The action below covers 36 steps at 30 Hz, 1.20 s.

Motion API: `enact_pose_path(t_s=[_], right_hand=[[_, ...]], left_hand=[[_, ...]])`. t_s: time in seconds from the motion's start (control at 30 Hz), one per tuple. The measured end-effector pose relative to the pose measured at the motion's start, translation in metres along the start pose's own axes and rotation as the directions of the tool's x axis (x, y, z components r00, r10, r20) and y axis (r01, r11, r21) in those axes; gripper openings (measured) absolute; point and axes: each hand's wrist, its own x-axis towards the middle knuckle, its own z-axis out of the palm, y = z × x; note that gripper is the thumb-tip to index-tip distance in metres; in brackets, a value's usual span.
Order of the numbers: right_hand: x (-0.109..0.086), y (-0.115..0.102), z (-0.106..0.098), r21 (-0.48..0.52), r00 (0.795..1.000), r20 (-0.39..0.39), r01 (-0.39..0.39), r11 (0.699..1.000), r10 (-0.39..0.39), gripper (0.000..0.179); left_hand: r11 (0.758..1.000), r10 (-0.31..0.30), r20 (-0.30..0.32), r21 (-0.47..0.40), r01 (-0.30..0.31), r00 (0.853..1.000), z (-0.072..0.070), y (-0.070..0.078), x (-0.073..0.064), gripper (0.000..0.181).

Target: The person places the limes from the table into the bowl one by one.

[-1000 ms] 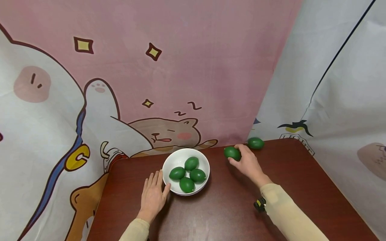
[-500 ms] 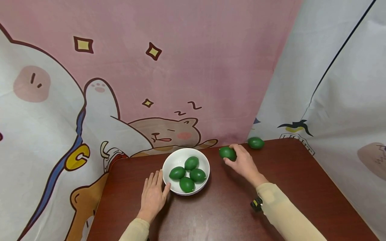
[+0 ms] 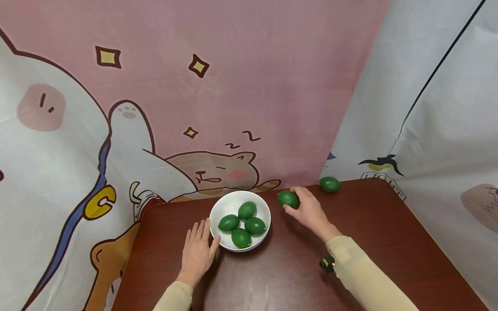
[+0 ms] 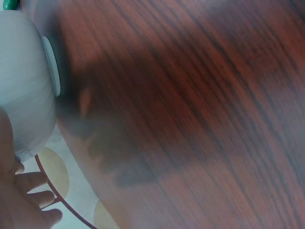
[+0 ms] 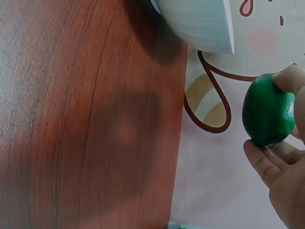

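A white bowl (image 3: 218,211) stands near the back of the table with several green limes (image 3: 228,223) inside. Against its left side rests my left hand (image 3: 197,255), fingers straight; in the left wrist view those fingers (image 4: 33,181) lie by the bowl's wall (image 4: 24,71). To the right of the bowl, my right hand (image 3: 309,211) pinches another lime (image 3: 288,198) between thumb and fingers. The right wrist view shows this held lime (image 5: 268,112) raised off the table, apart from the bowl (image 5: 200,24). One more lime (image 3: 330,184) lies at the back edge, beyond the right hand.
The dark reddish-brown wooden table (image 3: 256,280) ends just behind the bowl. A pink and white cloth (image 3: 288,95) with cartoon animals hangs close behind that edge. A black wrist strap piece (image 3: 327,263) sits on the right forearm.
My right hand has moved left, carrying its lime nearer to the bowl. The left hand, the bowl and the lime at the back edge have stayed in place.
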Motion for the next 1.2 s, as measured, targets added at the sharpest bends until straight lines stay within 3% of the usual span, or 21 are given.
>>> enact_pose_path(t_s=[0.3,0.67,1.0,1.2], right_hand=[[0.001,-0.009,0.007,0.007,0.998,-0.018,0.056,0.998,-0.056,0.051],[0.002,-0.018,0.014,-0.008,0.996,0.008,0.087,0.996,-0.087,0.052],[0.001,-0.027,0.017,-0.009,0.993,0.025,0.114,0.993,-0.114,0.051],[0.001,-0.031,0.02,-0.004,0.991,0.031,0.132,0.991,-0.132,0.051]], left_hand=[[1.0,-0.01,0.044,0.014,0.009,0.999,-0.001,-0.002,0.001,0.072],[1.0,0.019,-0.017,0.019,-0.018,1.0,0.0,-0.001,0.001,0.069],[1.0,0.003,0.03,0.024,-0.004,1.0,-0.001,-0.002,0.001,0.072],[0.999,0.006,0.02,0.031,-0.006,1.0,-0.002,-0.001,0.001,0.071]])
